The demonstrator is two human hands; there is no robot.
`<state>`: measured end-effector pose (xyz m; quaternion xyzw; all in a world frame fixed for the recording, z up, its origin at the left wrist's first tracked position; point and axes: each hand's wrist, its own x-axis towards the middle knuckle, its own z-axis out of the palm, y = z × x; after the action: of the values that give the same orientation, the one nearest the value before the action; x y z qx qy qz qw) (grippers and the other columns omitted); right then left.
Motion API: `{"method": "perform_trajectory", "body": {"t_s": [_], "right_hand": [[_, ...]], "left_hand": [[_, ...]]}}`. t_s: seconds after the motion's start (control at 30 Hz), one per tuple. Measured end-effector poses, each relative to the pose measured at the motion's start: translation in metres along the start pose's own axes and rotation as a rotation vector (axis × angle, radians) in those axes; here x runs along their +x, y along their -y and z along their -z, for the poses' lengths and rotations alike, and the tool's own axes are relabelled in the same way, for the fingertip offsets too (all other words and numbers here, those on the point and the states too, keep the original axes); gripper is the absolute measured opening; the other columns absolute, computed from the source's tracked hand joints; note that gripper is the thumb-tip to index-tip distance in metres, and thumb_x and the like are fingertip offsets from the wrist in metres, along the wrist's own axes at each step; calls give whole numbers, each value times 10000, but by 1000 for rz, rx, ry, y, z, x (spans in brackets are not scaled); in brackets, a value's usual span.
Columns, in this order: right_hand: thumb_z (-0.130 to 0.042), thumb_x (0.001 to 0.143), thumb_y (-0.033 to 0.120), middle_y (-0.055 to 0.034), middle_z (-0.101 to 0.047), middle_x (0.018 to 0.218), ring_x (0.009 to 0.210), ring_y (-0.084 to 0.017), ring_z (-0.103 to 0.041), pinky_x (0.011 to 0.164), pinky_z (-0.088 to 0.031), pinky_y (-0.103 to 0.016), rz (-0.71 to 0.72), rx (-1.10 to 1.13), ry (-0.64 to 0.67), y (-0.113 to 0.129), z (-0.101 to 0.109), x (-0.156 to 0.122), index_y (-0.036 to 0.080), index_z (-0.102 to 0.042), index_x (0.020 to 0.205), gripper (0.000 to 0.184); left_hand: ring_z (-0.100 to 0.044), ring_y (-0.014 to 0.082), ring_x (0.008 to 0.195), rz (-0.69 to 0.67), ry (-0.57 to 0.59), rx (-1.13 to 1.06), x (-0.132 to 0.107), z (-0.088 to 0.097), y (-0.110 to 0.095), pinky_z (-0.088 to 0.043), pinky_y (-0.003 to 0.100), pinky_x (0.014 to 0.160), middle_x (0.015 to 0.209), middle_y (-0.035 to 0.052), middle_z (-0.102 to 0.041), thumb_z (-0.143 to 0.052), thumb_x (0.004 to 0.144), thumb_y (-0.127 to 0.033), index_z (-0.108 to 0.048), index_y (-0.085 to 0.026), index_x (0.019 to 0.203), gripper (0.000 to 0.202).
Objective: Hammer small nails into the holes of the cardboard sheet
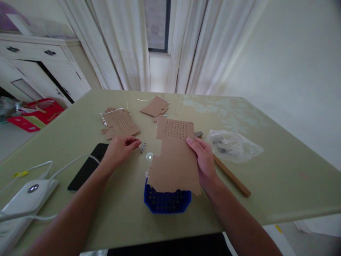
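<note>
My right hand (204, 156) grips the right edge of a torn piece of brown cardboard (174, 167), thumb on top. Rows of small holes run across its far end. Beneath its near end is a blue plastic basket (167, 202), partly covered by the cardboard. At the left, my left hand (124, 147) has thumb and fingertips pinched together close to a few thin metal pieces (143, 147), perhaps nails, on the table. Whatever lies between those fingertips is too small to name. A small clear round disc (149, 156) rests beside the cardboard.
A hammer with a wooden handle (233, 176) lies right of my right hand, near a clear plastic bag (231, 145). More cardboard pieces lie at the back left (121, 122) and back middle (155, 106). A black phone-like slab (89, 167) and white power strip (29, 202) with cables are left.
</note>
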<state>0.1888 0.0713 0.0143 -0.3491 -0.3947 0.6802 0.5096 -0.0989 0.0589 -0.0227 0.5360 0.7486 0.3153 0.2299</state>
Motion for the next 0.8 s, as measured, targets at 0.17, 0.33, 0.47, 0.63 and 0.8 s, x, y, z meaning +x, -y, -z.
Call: {"method": "perform_trajectory", "body": {"t_s": [0.17, 0.33, 0.47, 0.63, 0.8], "right_hand": [[-882, 798, 450, -105, -842, 891, 898, -316, -815, 783, -682, -435, -16, 22, -1, -2, -2, 0, 179, -818, 922, 305], [-892, 803, 441, -90, -839, 878, 896, -306, -813, 786, -678, -426, -15, 51, 15, -3, -3, -1, 192, -803, 890, 278], [-879, 826, 454, -87, -835, 893, 910, -303, -810, 787, -676, -426, -17, 41, 43, -5, -2, 0, 195, -787, 886, 282], [-865, 847, 450, -73, -826, 871, 916, -295, -807, 812, -675, -420, -22, 63, 65, -8, 0, 0, 202, -773, 876, 265], [-864, 884, 436, -85, -853, 1024, 1016, -287, -805, 892, -665, -413, -28, 74, 213, -10, 0, -4, 208, -822, 1028, 273]], "left_hand": [[-760, 319, 851, -8, 45, 232, 3, -3, 8, -495, 363, 701, 865, 87, -834, -644, 849, -554, -844, -225, 864, 386], [-769, 346, 893, -19, -1, 228, 3, -8, 9, -520, 404, 758, 936, 129, -841, -659, 858, -561, -838, -195, 978, 425], [-782, 349, 923, -7, -15, 214, 3, -8, 12, -553, 415, 801, 974, 139, -845, -685, 842, -518, -826, -194, 1026, 398], [-778, 325, 862, -31, -7, 165, 3, -7, 9, -567, 407, 796, 922, 116, -841, -672, 833, -476, -832, -203, 956, 340], [-703, 244, 736, -312, -195, -50, -21, -11, -16, -554, 358, 699, 913, 78, -810, -629, 902, -440, -812, -215, 963, 297]]}}
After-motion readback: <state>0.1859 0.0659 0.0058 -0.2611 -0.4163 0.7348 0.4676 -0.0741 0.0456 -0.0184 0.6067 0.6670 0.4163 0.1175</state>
